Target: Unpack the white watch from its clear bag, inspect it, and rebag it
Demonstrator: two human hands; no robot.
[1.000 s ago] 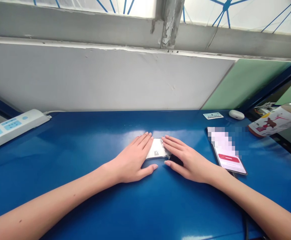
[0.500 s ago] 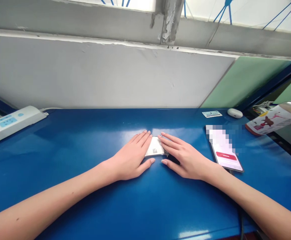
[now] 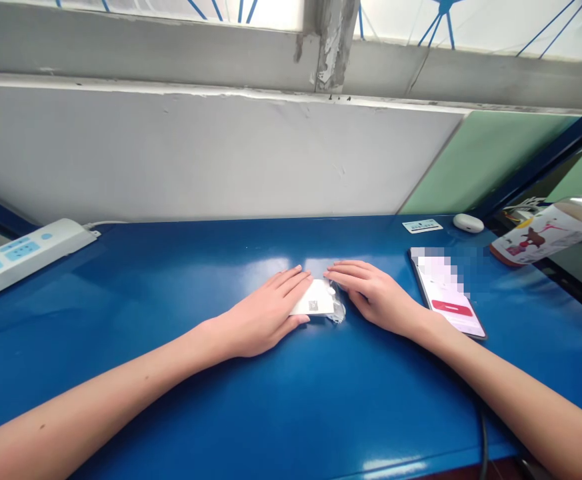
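Note:
A small flat white packet [image 3: 313, 299] with a square printed code lies on the blue table, crumpled clear plastic [image 3: 337, 311] sticking out at its right end. My left hand [image 3: 268, 312] rests over the packet's left part, its fingers stretched out and the thumb along the near edge. To the right is my right hand [image 3: 373, 293], fingers extended leftward and slightly bent, with the thumb partly tucked beneath. Its fingertips are close to the plastic at the packet's far right corner; whether they touch it I cannot tell.
On the right of the table [image 3: 271, 413] lies a phone [image 3: 451, 303] with a lit screen. Behind it are a printed card [image 3: 422, 226] and a white earbud case [image 3: 468, 223]. A labelled bottle [image 3: 545, 233] leans at far right; a power strip [image 3: 25, 253] sits at left.
My right hand has drawn back to the right and its thumb has folded under, uncovering the plastic end of the packet. My left hand stays on the packet. The view has shifted slightly.

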